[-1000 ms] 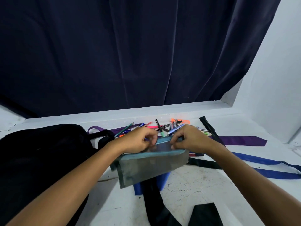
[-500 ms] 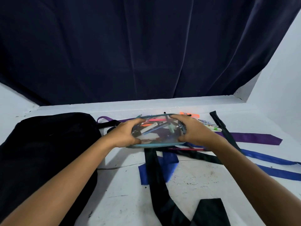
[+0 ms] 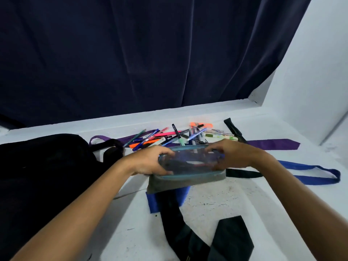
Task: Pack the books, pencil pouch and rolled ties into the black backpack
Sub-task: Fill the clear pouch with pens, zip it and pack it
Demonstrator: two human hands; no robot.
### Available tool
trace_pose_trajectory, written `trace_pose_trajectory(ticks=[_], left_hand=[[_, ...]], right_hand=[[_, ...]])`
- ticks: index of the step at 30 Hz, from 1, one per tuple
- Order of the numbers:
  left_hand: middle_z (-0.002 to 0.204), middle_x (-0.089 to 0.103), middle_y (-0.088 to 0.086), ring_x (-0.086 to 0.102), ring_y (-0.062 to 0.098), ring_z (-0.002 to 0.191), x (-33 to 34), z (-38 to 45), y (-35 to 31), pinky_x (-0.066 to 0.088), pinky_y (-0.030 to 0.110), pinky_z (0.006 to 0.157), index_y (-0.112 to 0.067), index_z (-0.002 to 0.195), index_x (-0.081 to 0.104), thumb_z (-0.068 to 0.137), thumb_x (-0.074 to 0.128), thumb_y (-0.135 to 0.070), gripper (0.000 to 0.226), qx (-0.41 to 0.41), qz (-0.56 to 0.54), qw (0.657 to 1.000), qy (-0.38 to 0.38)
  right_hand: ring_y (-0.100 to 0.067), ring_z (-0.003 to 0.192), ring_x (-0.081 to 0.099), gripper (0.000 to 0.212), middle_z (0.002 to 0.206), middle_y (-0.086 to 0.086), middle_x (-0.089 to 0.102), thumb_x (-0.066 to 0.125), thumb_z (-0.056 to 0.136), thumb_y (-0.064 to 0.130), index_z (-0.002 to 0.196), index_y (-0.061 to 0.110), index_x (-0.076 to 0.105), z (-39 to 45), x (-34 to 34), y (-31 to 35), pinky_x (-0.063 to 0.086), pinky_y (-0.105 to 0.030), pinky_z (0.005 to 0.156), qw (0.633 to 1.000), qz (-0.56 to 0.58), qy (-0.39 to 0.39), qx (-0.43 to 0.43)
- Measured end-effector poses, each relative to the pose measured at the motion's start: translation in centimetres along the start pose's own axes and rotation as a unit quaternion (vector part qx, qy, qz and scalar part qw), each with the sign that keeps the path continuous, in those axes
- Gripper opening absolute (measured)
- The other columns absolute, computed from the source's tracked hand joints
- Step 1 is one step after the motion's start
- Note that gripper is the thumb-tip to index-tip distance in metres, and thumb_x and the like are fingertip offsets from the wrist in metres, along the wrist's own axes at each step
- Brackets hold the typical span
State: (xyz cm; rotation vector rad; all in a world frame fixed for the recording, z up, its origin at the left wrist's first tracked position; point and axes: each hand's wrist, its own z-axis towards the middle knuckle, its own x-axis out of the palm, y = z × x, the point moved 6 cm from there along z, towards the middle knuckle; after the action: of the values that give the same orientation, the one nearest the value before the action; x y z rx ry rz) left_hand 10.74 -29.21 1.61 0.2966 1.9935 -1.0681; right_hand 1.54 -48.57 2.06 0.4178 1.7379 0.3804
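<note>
Since half a second ago: pouch tipped back, grey side showing again. Fingers (image 3: 165, 153) of left hand (image 3: 148, 162) and right hand (image 3: 233, 155) curled on pencil pouch (image 3: 188, 178) ends, mouth spread. Long axis left-right. Pens (image 3: 169, 138) just behind pouch, loose. Black backpack (image 3: 43, 166) left of pouch, nearer left hand. Ties (image 3: 273, 145) unrolled around pouch on bench (image 3: 235, 200).

We see our two forearms bare from the bottom corners of the view up to the wrists, with no sleeve, watch, ring or glove showing on our left hand (image 3: 150, 162) or our right hand (image 3: 233, 157).
</note>
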Motion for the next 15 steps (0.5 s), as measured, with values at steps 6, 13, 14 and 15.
trace_pose_trajectory(ticks=[6, 13, 14, 15], left_hand=[[0.129, 0.056, -0.013, 0.051, 0.002, 0.111, 5.1, 0.7, -1.8, 0.038, -0.002, 0.079, -0.024, 0.134, 0.055, 0.071, 0.086, -0.028, 0.07, 0.005, 0.036, 0.996, 0.08], [0.121, 0.063, -0.012, 0.06, 0.005, 0.11, 7.3, 2.1, -2.4, 0.049, 0.027, 0.099, -0.027, 0.122, 0.061, 0.068, 0.088, -0.024, 0.06, -0.051, -0.09, 0.994, 0.035], [0.118, 0.064, -0.012, 0.062, 0.006, 0.107, 7.3, 2.1, -2.4, 0.049, 0.025, 0.097, -0.027, 0.119, 0.063, 0.07, 0.086, -0.023, 0.054, -0.053, -0.114, 0.992, 0.019], [0.115, 0.066, -0.012, 0.063, 0.005, 0.105, 7.2, 1.9, -2.4, 0.049, 0.02, 0.095, -0.026, 0.117, 0.066, 0.073, 0.084, -0.021, 0.048, -0.055, -0.136, 0.989, 0.002]], right_hand=[[-0.014, 0.098, 0.069, 0.022, 0.108, 0.003, 0.072, 0.065, 0.09, 0.033, 0.101, 0.016, 0.072, 0.0, -0.9, -5.2, 0.055, -0.028, 0.082, 0.948, 0.315, 0.044, 0.004], [-0.001, 0.051, 0.063, 0.008, 0.069, -0.002, 0.069, 0.072, 0.081, -0.002, 0.089, -0.001, 0.073, 8.8, 3.6, -7.4, 0.051, -0.017, 0.053, 0.99, 0.121, 0.056, -0.038], [-0.002, 0.054, 0.063, 0.01, 0.073, -0.005, 0.07, 0.071, 0.079, -0.004, 0.089, 0.0, 0.073, 9.7, 4.6, -7.2, 0.051, -0.016, 0.055, 0.992, 0.095, 0.076, -0.044], [-0.006, 0.06, 0.063, 0.013, 0.079, -0.008, 0.071, 0.068, 0.079, -0.003, 0.09, 0.001, 0.074, 10.7, 5.5, -7.1, 0.05, -0.016, 0.058, 0.992, 0.067, 0.087, -0.057]])
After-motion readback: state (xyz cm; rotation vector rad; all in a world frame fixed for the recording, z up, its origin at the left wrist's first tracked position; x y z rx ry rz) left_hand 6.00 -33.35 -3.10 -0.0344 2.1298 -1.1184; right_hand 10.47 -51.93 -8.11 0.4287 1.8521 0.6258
